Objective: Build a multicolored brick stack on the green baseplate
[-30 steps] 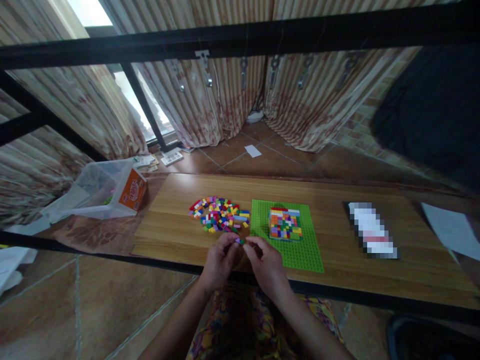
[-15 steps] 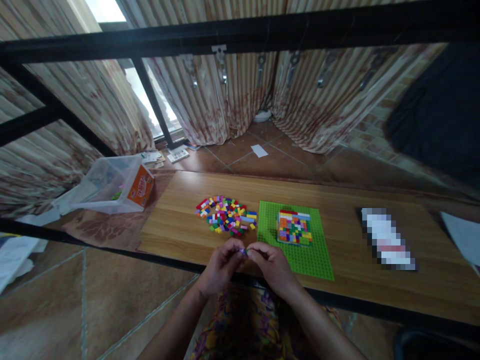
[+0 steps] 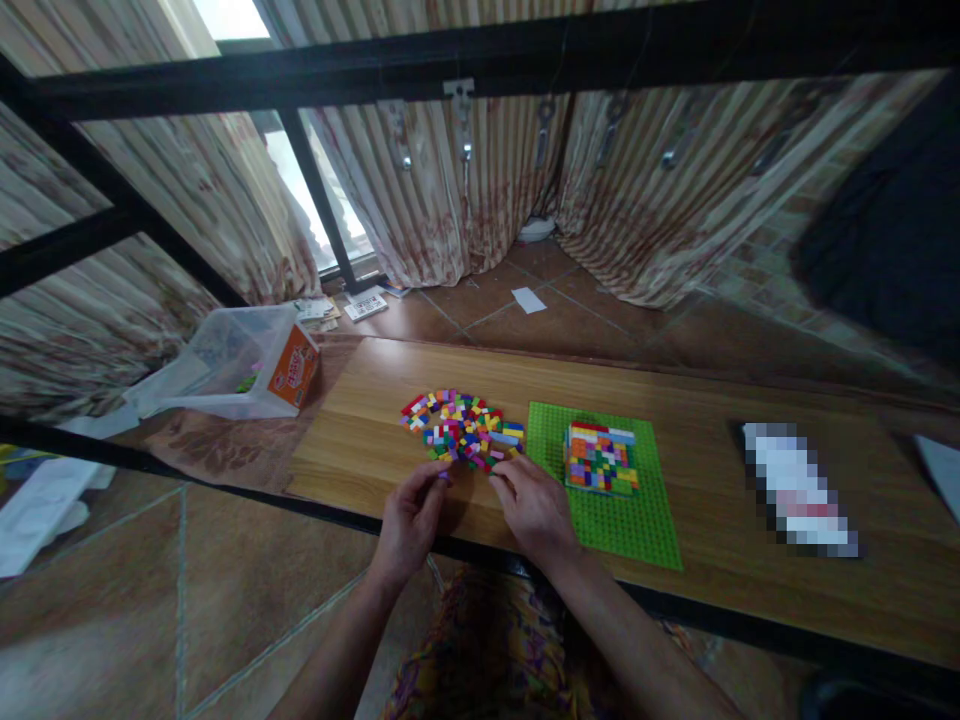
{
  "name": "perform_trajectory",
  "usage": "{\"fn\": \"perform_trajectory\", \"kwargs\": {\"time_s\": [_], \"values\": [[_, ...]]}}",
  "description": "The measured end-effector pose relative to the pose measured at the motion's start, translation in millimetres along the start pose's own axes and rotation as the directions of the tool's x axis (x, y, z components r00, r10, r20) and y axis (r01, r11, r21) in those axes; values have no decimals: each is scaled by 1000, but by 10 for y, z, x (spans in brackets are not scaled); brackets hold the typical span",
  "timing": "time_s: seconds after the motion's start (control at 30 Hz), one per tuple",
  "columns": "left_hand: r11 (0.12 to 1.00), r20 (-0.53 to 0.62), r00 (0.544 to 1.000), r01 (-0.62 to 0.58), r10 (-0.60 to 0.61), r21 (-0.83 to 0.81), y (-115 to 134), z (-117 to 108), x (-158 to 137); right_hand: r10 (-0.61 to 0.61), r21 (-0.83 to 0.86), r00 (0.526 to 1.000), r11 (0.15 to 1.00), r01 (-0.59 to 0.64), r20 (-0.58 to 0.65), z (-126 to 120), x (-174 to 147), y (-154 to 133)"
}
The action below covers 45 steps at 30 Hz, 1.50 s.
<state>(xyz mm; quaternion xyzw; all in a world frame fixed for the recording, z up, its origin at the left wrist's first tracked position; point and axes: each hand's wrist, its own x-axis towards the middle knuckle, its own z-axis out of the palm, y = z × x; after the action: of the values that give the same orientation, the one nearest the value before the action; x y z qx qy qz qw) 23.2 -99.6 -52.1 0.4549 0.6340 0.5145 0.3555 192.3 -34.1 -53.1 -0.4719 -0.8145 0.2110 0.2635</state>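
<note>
Here, one green baseplate point(image 3: 630, 530); on it, one squarish build point(image 3: 600, 460), studded, multicoloured. Left of baseplate: one mixed-colour heap of loose bricks point(image 3: 466, 430), uncountable. Two hands: left hand point(image 3: 409, 518) left of baseplate, grip closed on one small purple brick point(image 3: 445, 476); right hand point(image 3: 536, 510) by baseplate's left edge, can't tell its grip.

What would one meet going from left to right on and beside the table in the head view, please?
Clear plastic bin, loose brick pile, green baseplate, pixelated object, pale sheet.

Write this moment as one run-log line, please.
left hand: pinching purple piece | right hand: near brick pile | green baseplate: bears brick block
</note>
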Motion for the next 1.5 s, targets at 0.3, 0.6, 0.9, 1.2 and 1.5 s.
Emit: {"fn": "perform_trajectory", "kwargs": {"time_s": [0.3,0.6,0.9,1.2,1.5], "values": [[902,75,962,-272,263,335,-45,119,51,-4,94,999,996,9,-49,77,38,1],[847,9,960,-250,279,469,-75,150,95,93,131,994,988,-86,-50,-37,-112,16],[793,31,955,-262,294,550,28,137,75,128,194,991,974,-117,-46,-161,-212,-17],[549,110,947,-268,303,792,68,349,217,161,253,986,957,-145,-45,-227,-302,-6],[656,170,943,-322,285,683,264,336,159,316,500,949,824,-266,-16,-252,-269,1]]}}
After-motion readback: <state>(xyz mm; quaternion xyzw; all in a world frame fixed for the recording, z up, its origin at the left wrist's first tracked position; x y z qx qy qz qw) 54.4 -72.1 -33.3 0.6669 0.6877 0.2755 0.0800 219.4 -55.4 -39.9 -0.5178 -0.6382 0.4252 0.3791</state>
